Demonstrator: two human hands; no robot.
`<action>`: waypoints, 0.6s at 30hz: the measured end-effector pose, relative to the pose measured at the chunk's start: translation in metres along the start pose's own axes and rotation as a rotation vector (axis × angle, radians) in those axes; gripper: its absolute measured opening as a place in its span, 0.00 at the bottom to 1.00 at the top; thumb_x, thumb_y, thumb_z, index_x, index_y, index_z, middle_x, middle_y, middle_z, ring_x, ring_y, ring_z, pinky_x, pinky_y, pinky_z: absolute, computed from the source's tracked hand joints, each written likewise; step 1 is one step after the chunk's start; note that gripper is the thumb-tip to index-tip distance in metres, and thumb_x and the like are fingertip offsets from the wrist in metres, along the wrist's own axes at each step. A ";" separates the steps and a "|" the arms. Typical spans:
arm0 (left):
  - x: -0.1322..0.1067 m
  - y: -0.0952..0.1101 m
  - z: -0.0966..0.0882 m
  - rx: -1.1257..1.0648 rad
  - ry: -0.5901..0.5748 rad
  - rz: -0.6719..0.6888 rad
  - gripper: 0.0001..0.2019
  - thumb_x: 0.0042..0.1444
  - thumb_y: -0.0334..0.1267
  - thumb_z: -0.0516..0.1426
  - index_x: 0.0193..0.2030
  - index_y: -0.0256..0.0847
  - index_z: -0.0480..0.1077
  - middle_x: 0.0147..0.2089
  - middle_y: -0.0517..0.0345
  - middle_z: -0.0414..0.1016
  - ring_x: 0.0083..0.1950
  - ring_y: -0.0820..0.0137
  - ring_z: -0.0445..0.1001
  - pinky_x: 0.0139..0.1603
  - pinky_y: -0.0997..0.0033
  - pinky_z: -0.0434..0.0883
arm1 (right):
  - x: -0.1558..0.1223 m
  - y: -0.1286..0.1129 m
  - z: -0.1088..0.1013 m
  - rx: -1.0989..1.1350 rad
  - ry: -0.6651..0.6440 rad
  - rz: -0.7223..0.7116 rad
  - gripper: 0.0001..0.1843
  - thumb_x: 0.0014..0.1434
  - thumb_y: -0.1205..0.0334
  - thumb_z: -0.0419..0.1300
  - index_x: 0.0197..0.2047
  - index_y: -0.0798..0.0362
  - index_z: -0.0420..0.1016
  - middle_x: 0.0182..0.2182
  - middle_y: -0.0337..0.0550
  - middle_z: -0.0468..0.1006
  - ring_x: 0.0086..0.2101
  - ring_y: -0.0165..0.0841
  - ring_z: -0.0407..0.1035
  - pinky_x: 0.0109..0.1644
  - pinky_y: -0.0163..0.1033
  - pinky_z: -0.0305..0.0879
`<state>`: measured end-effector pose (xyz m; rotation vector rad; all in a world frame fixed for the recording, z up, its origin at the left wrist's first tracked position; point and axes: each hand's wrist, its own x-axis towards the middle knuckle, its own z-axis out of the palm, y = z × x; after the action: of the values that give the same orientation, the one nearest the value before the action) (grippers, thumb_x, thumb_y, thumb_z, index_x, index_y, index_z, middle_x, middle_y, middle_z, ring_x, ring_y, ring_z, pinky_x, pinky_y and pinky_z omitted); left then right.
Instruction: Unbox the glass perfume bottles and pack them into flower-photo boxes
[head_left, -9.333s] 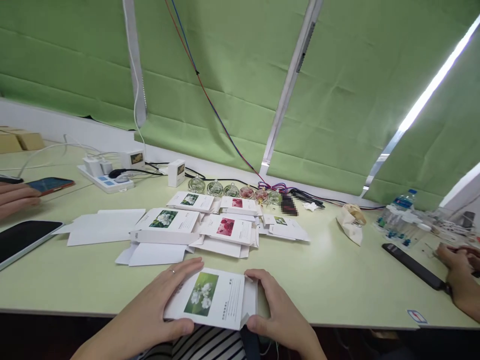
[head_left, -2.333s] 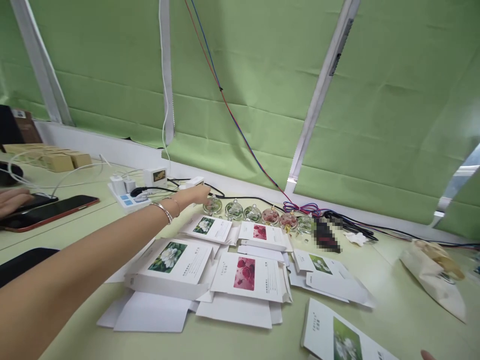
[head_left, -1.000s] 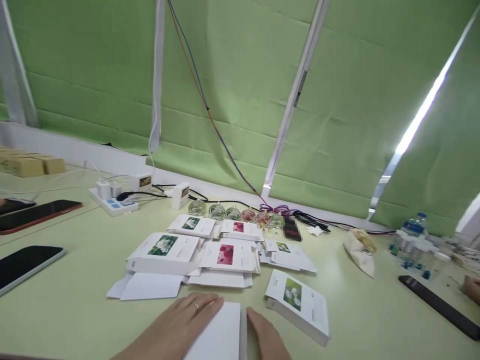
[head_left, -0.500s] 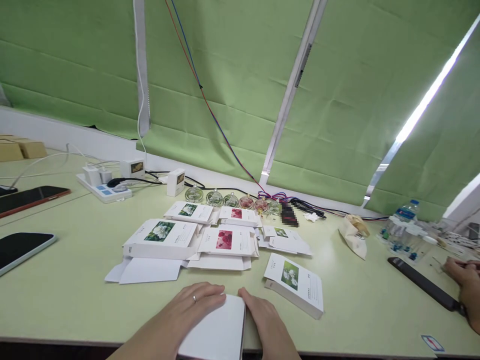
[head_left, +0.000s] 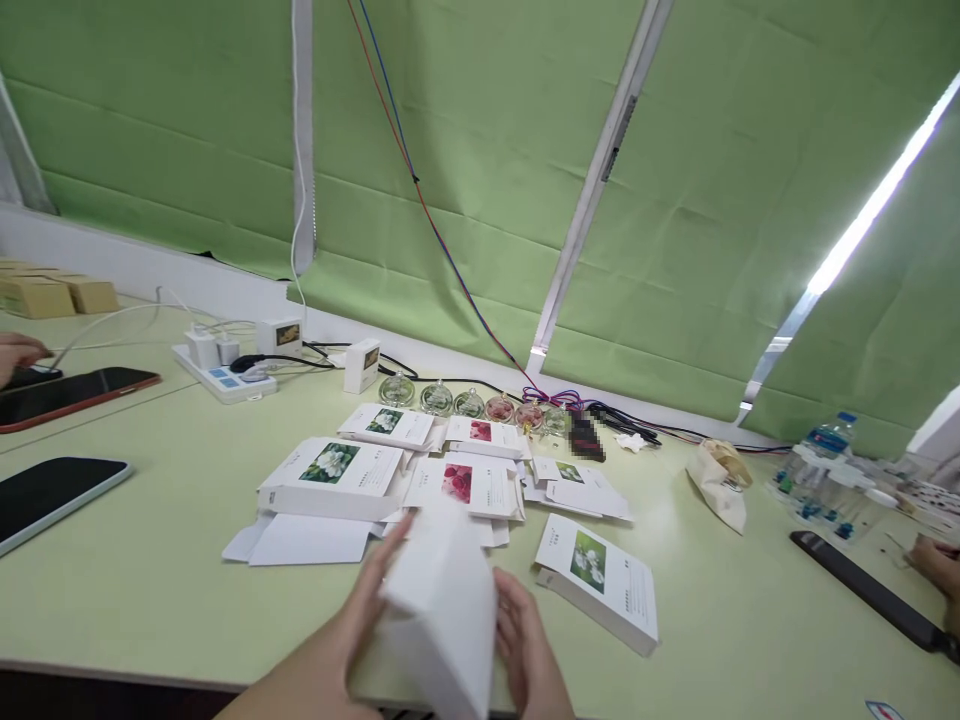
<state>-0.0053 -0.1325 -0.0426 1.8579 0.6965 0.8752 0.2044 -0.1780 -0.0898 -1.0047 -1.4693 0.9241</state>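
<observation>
A plain white box [head_left: 442, 610], blurred by motion, is tilted up off the table's front edge between my hands. My left hand [head_left: 356, 625] grips its left side, with the thumb side toward the top. Along the right side of the box, my right hand [head_left: 529, 640] has its fingers curled against the edge. Just beyond stand white printed cartons, one with a red flower picture [head_left: 457, 485] and one with a white flower picture [head_left: 330, 465]. Another flower carton [head_left: 600, 575] lies flat to the right of my right hand.
Several round glass bottles [head_left: 436, 398] line the back near cables [head_left: 622, 420]. On the left are a power strip [head_left: 232, 378] and phones [head_left: 60, 490]. A dark long object [head_left: 862, 585], small clear bottles [head_left: 832, 485] and another person's hand [head_left: 937, 565] are at right.
The white box has been lifted and tipped from lying flat, both hands moving to its sides. Another person's hand has appeared at the far left by the phones.
</observation>
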 end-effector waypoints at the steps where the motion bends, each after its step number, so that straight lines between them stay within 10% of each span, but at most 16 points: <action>1: 0.000 0.002 0.003 0.029 -0.060 -0.043 0.61 0.35 0.61 0.64 0.68 0.51 0.30 0.67 0.47 0.53 0.64 0.47 0.56 0.60 0.48 0.58 | 0.002 0.001 0.008 -0.100 -0.047 0.014 0.58 0.30 0.45 0.72 0.61 0.56 0.52 0.59 0.59 0.62 0.57 0.51 0.60 0.59 0.50 0.58; 7: 0.000 0.017 0.019 0.251 -0.034 -0.181 0.53 0.38 0.45 0.65 0.67 0.45 0.39 0.61 0.46 0.61 0.59 0.51 0.64 0.58 0.56 0.64 | 0.004 -0.010 -0.001 -0.764 -0.162 -0.066 0.47 0.42 0.58 0.69 0.63 0.56 0.54 0.63 0.57 0.54 0.62 0.54 0.47 0.63 0.56 0.50; 12: 0.002 0.021 0.018 0.328 -0.002 -0.237 0.51 0.37 0.38 0.64 0.66 0.45 0.40 0.60 0.49 0.62 0.58 0.52 0.64 0.56 0.58 0.65 | 0.004 -0.027 -0.091 -1.093 0.291 -0.131 0.40 0.54 0.56 0.60 0.65 0.49 0.45 0.65 0.50 0.47 0.64 0.54 0.36 0.62 0.66 0.41; 18: 0.002 0.022 0.015 0.311 -0.017 -0.228 0.51 0.38 0.40 0.63 0.65 0.47 0.37 0.59 0.49 0.63 0.56 0.53 0.67 0.54 0.59 0.66 | -0.006 -0.021 -0.132 -0.996 0.205 0.157 0.40 0.47 0.58 0.61 0.63 0.50 0.53 0.52 0.53 0.64 0.54 0.55 0.57 0.56 0.62 0.53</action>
<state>0.0104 -0.1474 -0.0264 2.0035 1.0586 0.6293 0.3333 -0.1878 -0.0564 -1.8816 -1.6958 0.1142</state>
